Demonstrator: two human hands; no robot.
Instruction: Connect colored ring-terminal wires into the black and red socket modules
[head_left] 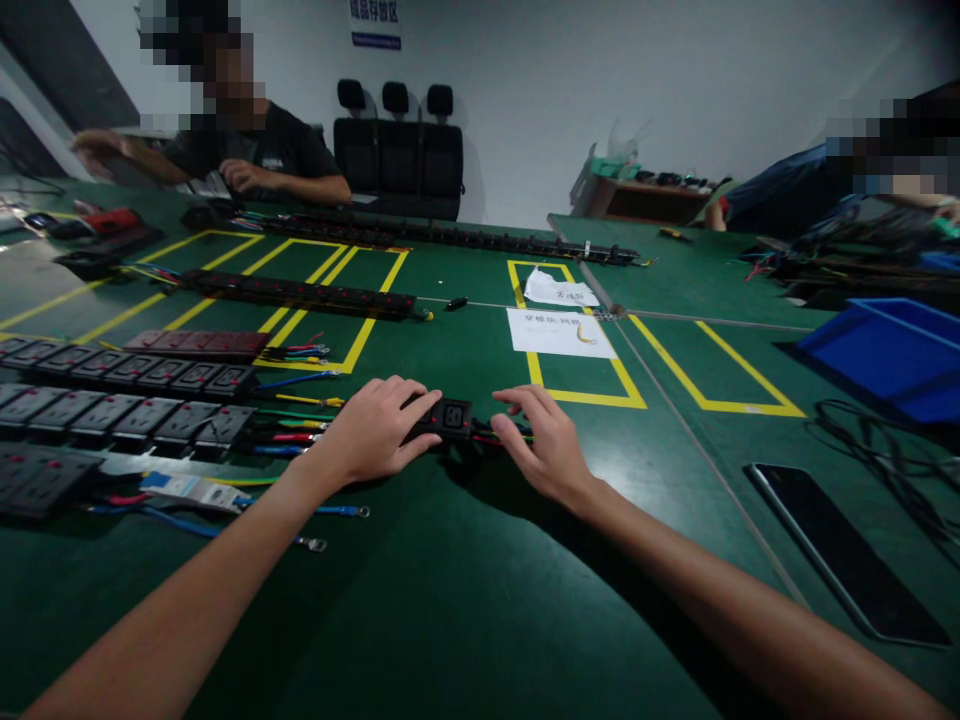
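Observation:
My left hand [386, 425] is closed over a short black socket strip [454, 416], fingers behind it and thumb along its front edge. One socket face shows at the strip's right end, and the hand covers much of the remainder. Thin coloured wires [486, 432] come out of that right end. Beside these wires is my right hand [541, 440], thumb and fingers apart and curved; it does not appear to grip them. To the left of my left hand lie rows of black socket strips [127, 425] with yellow, green, red and blue leads, several ending in ring terminals [313, 545].
Longer black strips [300, 292] lie farther back on the green table. Two paper sheets [559, 333] sit inside yellow tape marks. On the right are a phone [847, 550], black cables [885, 460] and a blue bin [889, 350]. Two other people sit across the table.

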